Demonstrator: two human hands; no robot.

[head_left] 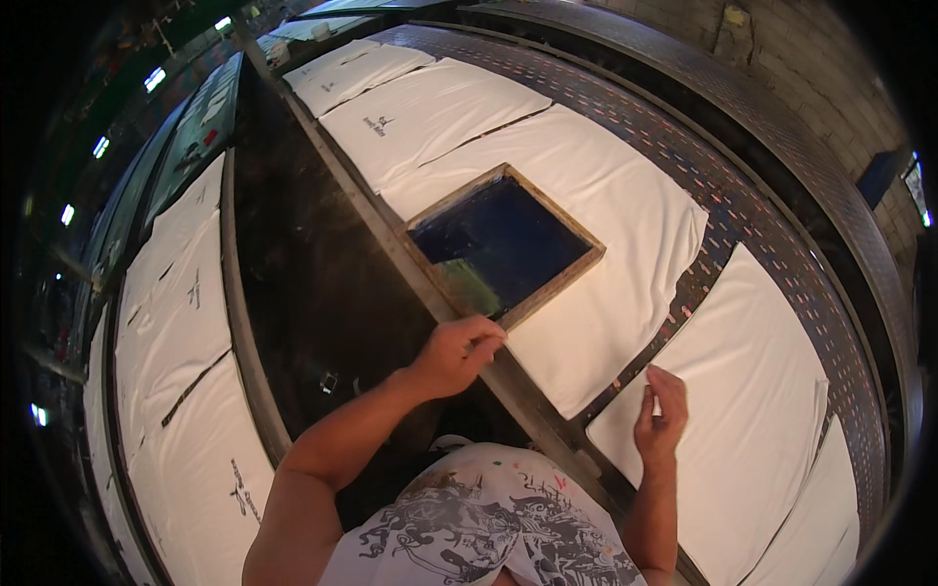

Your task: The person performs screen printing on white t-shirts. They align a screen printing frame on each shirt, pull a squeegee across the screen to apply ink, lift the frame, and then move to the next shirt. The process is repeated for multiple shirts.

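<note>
A screen-printing workshop, long speckled table [728, 190] lined with white fabric pieces [625, 195], a wood-framed screen [518, 244] on one, dark motifs [379, 126] on others, rough block wall [806, 73]

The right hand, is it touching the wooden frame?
No, the right hand is over a white cloth, clearly apart from the wooden frame.

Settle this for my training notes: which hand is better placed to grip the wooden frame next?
Probably the left: the left hand is at the wooden frame's near corner, though contact is unclear. The right hand is farther off, over another white cloth.
</note>
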